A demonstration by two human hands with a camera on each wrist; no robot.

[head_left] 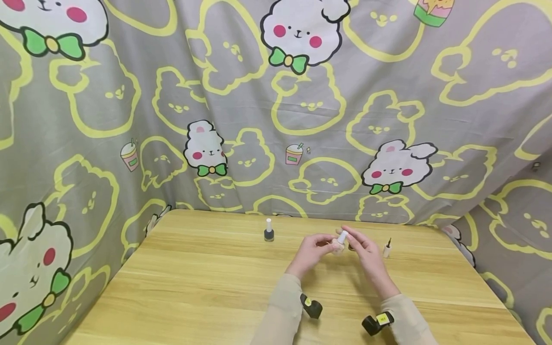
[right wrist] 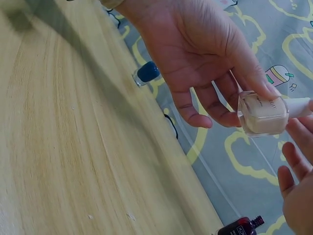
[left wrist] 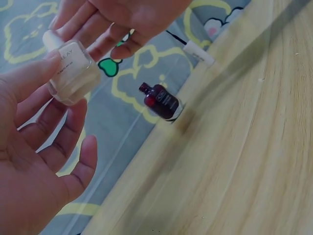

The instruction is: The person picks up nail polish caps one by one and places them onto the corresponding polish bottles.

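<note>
Holds a pale nail polish bottle point(left wrist: 76, 73) above a wood-grain surface point(head_left: 194, 282), tilted, with the white cap point(left wrist: 51, 40) uppermost. Pinches the glass body between thumb and fingers of the left grip point(head_left: 311, 249), with the lower fingers curved loosely apart. Takes the white cap between thumb and fingertip of the right grip point(head_left: 366, 254), nearly closed, with the remaining fingers spread. Includes, on the surface near the right grip, a dark red bottle point(left wrist: 162, 102), standing with threaded neck bared, and farther right a brush cap point(head_left: 387, 250), bristles up. Adds a dark blue bottle point(head_left: 269, 235), upright and capped, to the left of both grips. Shows rabbit-patterned grey cloth point(head_left: 254, 112) behind, and black devices point(head_left: 311, 306) at the wrists
</note>
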